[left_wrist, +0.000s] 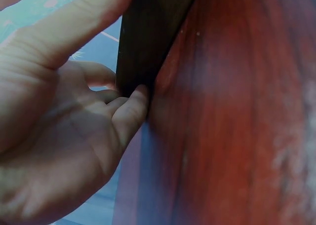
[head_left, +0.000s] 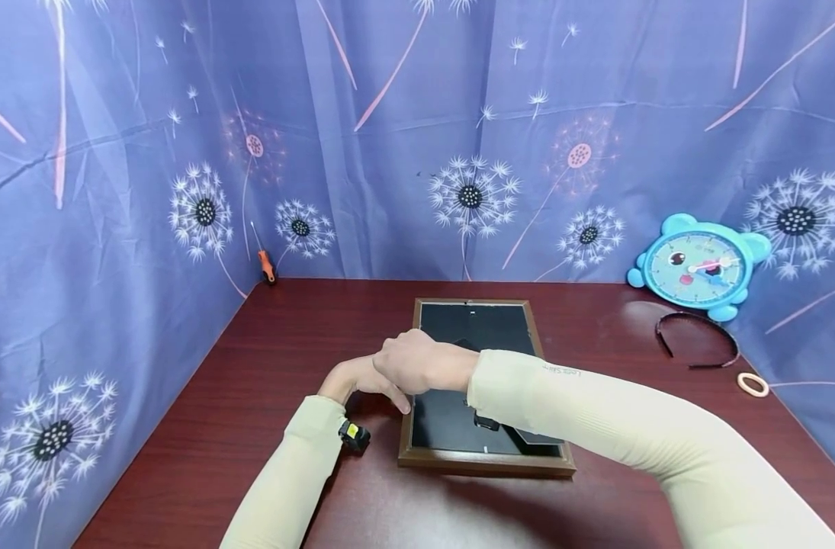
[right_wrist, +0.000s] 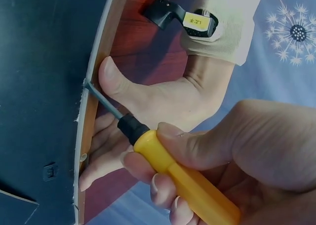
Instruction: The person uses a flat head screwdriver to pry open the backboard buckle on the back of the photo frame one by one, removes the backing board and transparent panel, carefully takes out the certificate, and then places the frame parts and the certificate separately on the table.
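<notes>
2 cream sleeves (head_left: 595, 404), black cameras (head_left: 354, 435)

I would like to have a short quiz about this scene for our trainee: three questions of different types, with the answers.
1. True or false: the right hand grips the screwdriver by its metal shaft.

2. Which thing lies nearest to the pale ring?
A) the orange-handled screwdriver
B) the headband
C) the clock

3. Where is the tip of the screwdriver that is in use?

Key:
1. False; it grips the yellow handle.
2. B.
3. At the inner edge of the brown frame, close to the thumb of the left hand.
</notes>
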The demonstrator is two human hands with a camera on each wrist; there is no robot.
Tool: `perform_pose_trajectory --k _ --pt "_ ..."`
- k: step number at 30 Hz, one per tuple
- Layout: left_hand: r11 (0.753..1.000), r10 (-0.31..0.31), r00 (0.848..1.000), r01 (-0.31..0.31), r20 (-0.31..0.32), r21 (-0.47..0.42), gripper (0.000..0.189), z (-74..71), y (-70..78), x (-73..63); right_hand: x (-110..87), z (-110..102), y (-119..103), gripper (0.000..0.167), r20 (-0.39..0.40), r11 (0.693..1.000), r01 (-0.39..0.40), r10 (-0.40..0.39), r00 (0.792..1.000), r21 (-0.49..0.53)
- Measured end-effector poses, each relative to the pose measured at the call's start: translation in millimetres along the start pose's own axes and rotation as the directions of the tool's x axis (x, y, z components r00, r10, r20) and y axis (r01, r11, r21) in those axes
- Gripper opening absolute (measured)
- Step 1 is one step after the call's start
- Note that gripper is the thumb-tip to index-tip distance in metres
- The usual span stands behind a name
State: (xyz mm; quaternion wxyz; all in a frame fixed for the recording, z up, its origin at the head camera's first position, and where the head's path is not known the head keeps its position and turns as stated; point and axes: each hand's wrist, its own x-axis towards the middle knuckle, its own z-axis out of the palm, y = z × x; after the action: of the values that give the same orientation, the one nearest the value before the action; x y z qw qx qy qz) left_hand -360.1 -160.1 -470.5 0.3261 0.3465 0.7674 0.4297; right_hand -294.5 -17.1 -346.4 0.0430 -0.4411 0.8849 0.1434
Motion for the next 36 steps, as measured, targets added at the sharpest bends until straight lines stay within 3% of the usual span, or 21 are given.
perform_pose_trajectory --k 6,12,15,26,31,36 --pt "1.0 0.0 1.0 0.0 0.003 0.0 0.014 -1.4 -3.9 -1.3 5.6 -2 -2 0.009 0.037 1.0 -0.011 0.012 0.999 -0.029" --pt "0.998 -0.032 0.999 0.033 -0.022 0.06 0.019 -3.6 -3.2 -7.8 11.6 -6 -3 0.015 0.037 0.999 0.012 -0.01 0.999 -0.041" --pt "0.995 -0.008 1.0 0.009 -0.013 0.096 0.021 -2.7 -4.8 -8.0 12.6 -4 -4 0.016 0.058 0.999 -0.013 0.015 0.998 -0.032" --pt "0.998 0.032 0.999 -0.031 -0.006 0.063 0.023 0.3 -4.9 0.0 6.7 -3 -2 0.011 0.115 0.996 -0.076 0.081 0.99 -0.051" --pt "0.996 0.03 0.999 -0.028 -0.019 0.081 0.036 1.1 -4.6 0.0 3.2 -8 -3 0.015 0.174 0.994 -0.108 0.112 0.978 -0.037" --pt "0.994 0.029 0.998 -0.022 -0.061 0.106 0.063 0.8 -5.1 -2.0 -6.3 -21 -1 0.024 0.191 0.996 -0.091 0.092 0.977 -0.013"
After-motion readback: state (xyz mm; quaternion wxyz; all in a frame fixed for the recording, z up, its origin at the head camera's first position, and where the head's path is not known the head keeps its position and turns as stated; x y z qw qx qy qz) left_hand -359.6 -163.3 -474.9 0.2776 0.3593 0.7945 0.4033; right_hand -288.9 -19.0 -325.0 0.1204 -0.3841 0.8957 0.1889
